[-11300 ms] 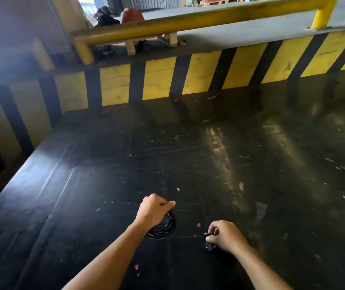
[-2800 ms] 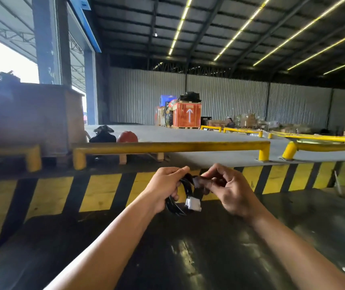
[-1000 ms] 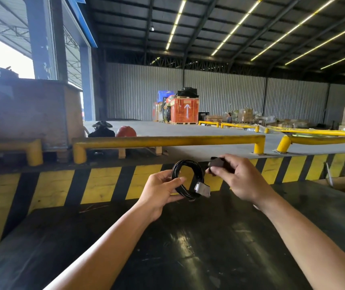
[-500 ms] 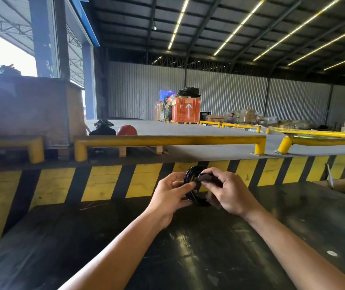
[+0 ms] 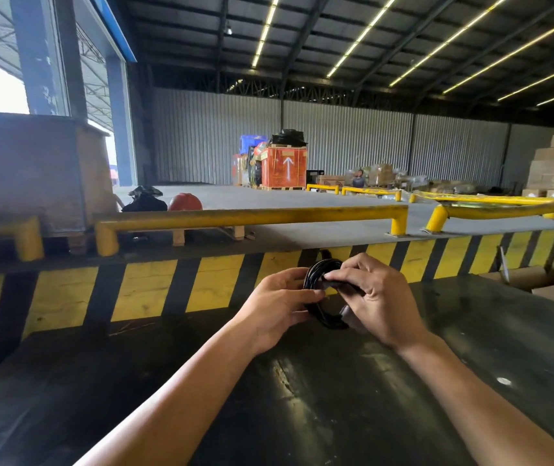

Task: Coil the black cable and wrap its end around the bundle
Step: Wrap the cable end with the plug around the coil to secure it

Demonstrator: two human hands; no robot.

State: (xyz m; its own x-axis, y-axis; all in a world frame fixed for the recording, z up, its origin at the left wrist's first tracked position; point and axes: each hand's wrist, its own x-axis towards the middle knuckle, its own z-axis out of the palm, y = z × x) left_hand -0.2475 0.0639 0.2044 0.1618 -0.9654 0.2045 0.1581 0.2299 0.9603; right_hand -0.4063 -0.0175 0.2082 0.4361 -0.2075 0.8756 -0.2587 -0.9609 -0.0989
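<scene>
The left hand is closed around the left side of the black cable, fingers pinching the stacked loops together. The coil stands upright in the air between both hands, above the far edge of the dark platform, touching nothing else. The right hand pinches the cable's free end across the top of the bundle. It looks light, springy and fairly slick, so it probably wants a firm squeeze across the loops while the end is drawn tight.

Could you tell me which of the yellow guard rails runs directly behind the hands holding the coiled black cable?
The long yellow steel guard rail spanning the middle; the other yellow rails sit off left, right, or farther back.
</scene>
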